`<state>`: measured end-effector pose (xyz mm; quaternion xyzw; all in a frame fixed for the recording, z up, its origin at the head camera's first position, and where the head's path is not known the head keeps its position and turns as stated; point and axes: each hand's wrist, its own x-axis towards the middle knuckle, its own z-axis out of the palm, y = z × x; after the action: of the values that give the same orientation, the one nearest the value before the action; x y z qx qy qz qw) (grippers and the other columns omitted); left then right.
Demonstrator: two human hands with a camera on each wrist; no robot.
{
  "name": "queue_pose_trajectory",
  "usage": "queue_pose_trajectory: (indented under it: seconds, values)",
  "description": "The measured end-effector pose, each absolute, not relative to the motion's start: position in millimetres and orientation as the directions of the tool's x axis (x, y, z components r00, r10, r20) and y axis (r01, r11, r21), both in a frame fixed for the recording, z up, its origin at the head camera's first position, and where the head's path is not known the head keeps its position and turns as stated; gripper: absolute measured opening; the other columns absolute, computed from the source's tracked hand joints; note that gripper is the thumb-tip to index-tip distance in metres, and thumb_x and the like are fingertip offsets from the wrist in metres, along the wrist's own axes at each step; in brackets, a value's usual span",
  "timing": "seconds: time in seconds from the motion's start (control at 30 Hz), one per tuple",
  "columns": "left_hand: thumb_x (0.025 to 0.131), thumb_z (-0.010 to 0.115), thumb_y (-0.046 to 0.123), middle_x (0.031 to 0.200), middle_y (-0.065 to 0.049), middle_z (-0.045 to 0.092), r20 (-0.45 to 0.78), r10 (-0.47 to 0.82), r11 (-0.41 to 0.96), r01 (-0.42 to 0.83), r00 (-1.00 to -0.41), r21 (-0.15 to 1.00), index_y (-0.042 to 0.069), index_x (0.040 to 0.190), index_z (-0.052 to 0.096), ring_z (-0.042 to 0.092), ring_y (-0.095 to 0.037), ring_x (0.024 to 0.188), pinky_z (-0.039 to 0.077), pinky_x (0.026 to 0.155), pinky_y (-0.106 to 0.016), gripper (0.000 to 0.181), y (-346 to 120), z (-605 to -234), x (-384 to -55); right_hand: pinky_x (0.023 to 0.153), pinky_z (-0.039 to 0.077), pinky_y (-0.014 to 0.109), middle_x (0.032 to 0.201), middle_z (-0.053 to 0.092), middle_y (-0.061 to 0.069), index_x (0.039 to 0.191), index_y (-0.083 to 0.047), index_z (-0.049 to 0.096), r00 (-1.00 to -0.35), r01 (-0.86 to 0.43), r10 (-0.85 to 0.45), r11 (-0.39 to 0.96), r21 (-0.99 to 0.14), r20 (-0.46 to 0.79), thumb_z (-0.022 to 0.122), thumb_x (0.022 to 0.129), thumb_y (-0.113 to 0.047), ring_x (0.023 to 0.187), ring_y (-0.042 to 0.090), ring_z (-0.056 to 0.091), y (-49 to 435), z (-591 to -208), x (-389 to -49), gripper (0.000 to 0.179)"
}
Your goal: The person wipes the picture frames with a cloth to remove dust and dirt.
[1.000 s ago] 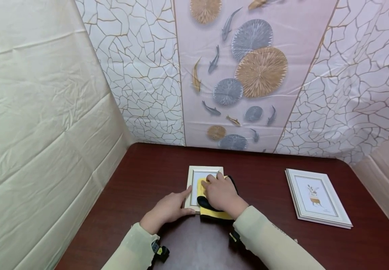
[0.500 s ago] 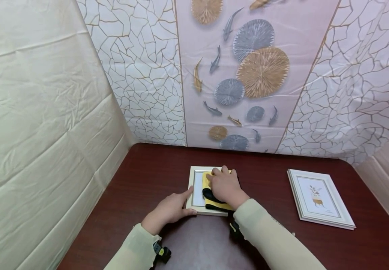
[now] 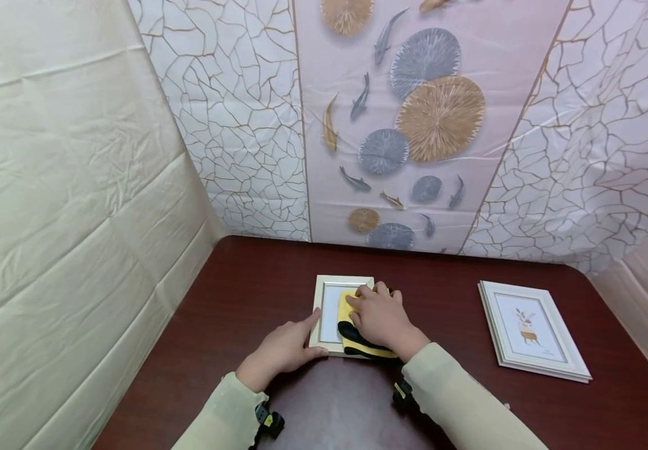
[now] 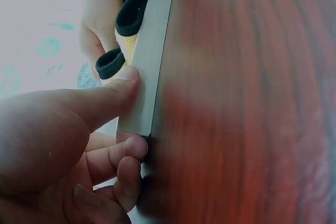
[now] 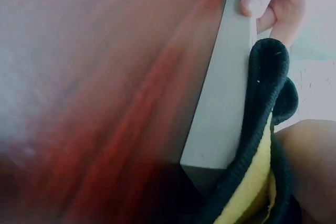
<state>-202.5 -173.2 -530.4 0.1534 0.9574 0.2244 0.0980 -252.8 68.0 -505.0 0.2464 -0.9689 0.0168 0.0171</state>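
Observation:
A cream picture frame lies flat on the dark red table, its pane partly hidden under a folded yellow cloth with black edging. My left hand holds the frame by its near left corner. In the left wrist view, the thumb presses the frame's edge while the fingers curl at the corner. My right hand grips the cloth with bent fingers and presses it on the right half of the frame. Loose cloth folds hang over the near edge in the right wrist view.
To the right lies a stack of white picture frames, the top one showing a plant drawing. A patterned wall covering rises behind the table, and a cream drape hangs on the left.
My right hand slid the cloth away and rightward over the frame, then back slightly toward me. My left hand kept its hold on the corner.

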Motion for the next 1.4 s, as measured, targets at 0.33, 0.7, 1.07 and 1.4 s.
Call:
queue_pose_trajectory:
  seconds: [0.33, 0.7, 1.07, 1.4]
  values:
    - [0.099, 0.079, 0.057, 0.146, -0.021, 0.068, -0.111, 0.337, 0.848, 0.25, -0.935, 0.466, 0.013, 0.173, 0.035, 0.071, -0.04, 0.12, 0.058, 0.095, -0.054, 0.097, -173, -531, -201, 0.079, 0.039, 0.051, 0.138, 0.064, 0.002, 0.149, -0.025, 0.071, -0.869, -0.492, -0.49, 0.871, -0.008, 0.065, 0.068, 0.111, -0.039, 0.106, 0.032, 0.049, 67, -504, -230, 0.041]
    - [0.1, 0.079, 0.056, 0.143, -0.022, 0.069, -0.113, 0.332, 0.845, 0.242, -0.936, 0.476, 0.012, 0.174, 0.034, 0.073, -0.04, 0.116, 0.058, 0.092, -0.054, 0.096, -173, -533, -201, 0.072, 0.036, 0.045, 0.122, 0.068, -0.001, 0.137, -0.025, 0.08, -0.844, -0.535, -0.532, 0.845, -0.026, 0.077, 0.067, 0.111, -0.034, 0.09, 0.026, 0.045, 68, -500, -206, 0.03]
    - [0.102, 0.079, 0.05, 0.152, -0.022, 0.064, -0.152, 0.376, 0.826, 0.257, -0.914, 0.502, 0.01, 0.175, 0.027, 0.068, -0.036, 0.129, 0.056, 0.103, -0.052, 0.098, -177, -533, -204, 0.076, 0.04, 0.045, 0.126, 0.071, 0.0, 0.137, -0.021, 0.079, -0.783, -0.622, -0.61, 0.772, -0.132, 0.125, 0.071, 0.109, -0.028, 0.095, 0.024, 0.049, 76, -500, -187, 0.03]
    - [0.099, 0.086, 0.036, 0.149, -0.022, 0.066, -0.143, 0.404, 0.819, 0.288, -0.903, 0.496, 0.007, 0.175, 0.024, 0.069, -0.033, 0.128, 0.056, 0.102, -0.05, 0.102, -176, -535, -207, 0.085, 0.042, 0.046, 0.13, 0.069, -0.005, 0.14, -0.025, 0.077, -0.697, -0.715, -0.684, 0.686, -0.132, 0.217, 0.069, 0.109, -0.024, 0.098, 0.022, 0.049, 75, -510, -182, 0.032]
